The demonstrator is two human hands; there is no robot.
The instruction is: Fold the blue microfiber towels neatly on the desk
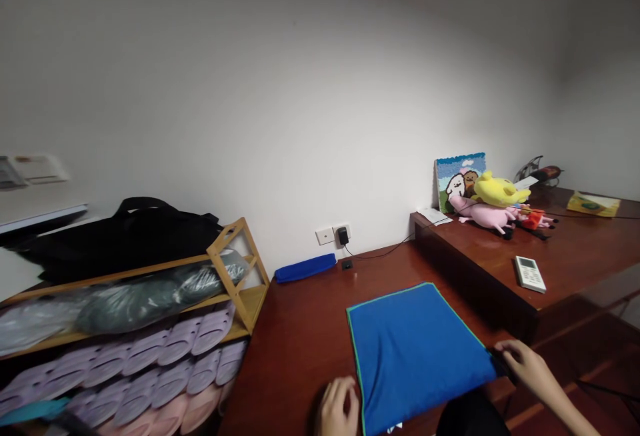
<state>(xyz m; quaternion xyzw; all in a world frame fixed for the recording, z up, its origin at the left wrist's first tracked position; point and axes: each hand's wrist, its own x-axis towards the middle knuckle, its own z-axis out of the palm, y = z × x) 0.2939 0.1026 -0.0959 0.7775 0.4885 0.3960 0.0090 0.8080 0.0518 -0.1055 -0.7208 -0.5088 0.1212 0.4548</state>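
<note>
A square blue cloth (415, 349) with a green stitched edge lies spread on the red-brown wooden table, a few soft creases on its left side and a small white label at its near edge. Beside its left edge my left hand (339, 409) rests on the tabletop, fingers loosely bent and thumb apart, holding nothing I can see. My right hand (520, 361) is at the cloth's right near corner, thumb and forefinger closed at the edge there. The fingertips are partly in shadow.
A folded blue cloth (306, 269) lies against the wall near a plugged-in black adapter (343, 236). On the higher desk right are plush toys (487, 215), a picture and a white remote (530, 274). A wooden rack (240, 289) with lilac slippers (145, 353) stands left.
</note>
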